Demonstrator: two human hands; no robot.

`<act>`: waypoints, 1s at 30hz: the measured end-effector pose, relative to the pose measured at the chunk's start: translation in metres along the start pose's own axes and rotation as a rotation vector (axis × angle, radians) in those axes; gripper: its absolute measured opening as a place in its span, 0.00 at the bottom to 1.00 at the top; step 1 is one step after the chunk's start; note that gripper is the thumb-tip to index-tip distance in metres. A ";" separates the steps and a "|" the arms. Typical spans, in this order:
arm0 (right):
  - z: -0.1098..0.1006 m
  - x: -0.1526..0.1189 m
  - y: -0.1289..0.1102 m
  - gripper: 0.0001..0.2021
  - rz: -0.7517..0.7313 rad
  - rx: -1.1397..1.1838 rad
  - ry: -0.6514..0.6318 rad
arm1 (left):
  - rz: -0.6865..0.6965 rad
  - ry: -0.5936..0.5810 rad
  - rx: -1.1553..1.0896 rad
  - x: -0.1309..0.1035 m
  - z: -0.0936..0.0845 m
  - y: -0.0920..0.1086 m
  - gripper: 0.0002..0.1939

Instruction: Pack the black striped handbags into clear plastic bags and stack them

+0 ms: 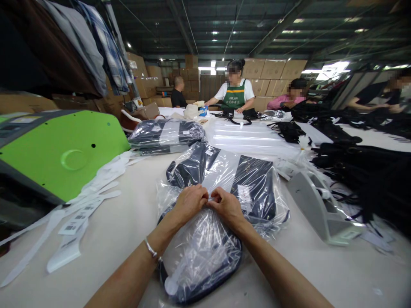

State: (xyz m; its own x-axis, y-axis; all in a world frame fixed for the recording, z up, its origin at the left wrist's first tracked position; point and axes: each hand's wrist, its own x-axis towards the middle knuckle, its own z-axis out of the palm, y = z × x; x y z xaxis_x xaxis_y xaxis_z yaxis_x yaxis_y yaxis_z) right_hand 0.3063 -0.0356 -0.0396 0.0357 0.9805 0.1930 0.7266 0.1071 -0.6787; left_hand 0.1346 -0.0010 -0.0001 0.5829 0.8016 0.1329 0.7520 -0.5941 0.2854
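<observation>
- Pinches the clear, crinkled plastic wrapper (201, 250) with the left hand (192, 199) and right hand (227, 208), each in a closed grip, near each other.
- Encloses the dark navy handbag (253, 179) and pale grey band (224, 167) in that wrapper, flat on the off-white, smooth bench (128, 231).
- Has the lime-green, boxy machine (73, 158) and white paper label strips (78, 220) to the left, the grey, angular plastic dispenser (316, 205) to the right.
</observation>
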 end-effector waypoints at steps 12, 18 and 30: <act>0.001 0.001 0.005 0.10 -0.032 0.197 0.004 | 0.023 -0.045 -0.089 0.006 -0.002 -0.009 0.05; 0.001 0.000 0.005 0.08 -0.032 0.177 0.009 | -0.010 -0.016 -0.107 0.007 0.002 -0.009 0.06; -0.037 -0.005 0.006 0.08 -0.027 -0.107 -0.136 | -0.132 0.075 -0.068 0.005 0.020 -0.002 0.04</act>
State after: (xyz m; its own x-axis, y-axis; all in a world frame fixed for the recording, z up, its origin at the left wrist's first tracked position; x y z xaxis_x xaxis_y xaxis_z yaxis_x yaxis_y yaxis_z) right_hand 0.3358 -0.0458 -0.0187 -0.0723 0.9916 0.1077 0.7951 0.1225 -0.5939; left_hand 0.1421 0.0026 -0.0189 0.4537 0.8768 0.1595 0.7965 -0.4792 0.3688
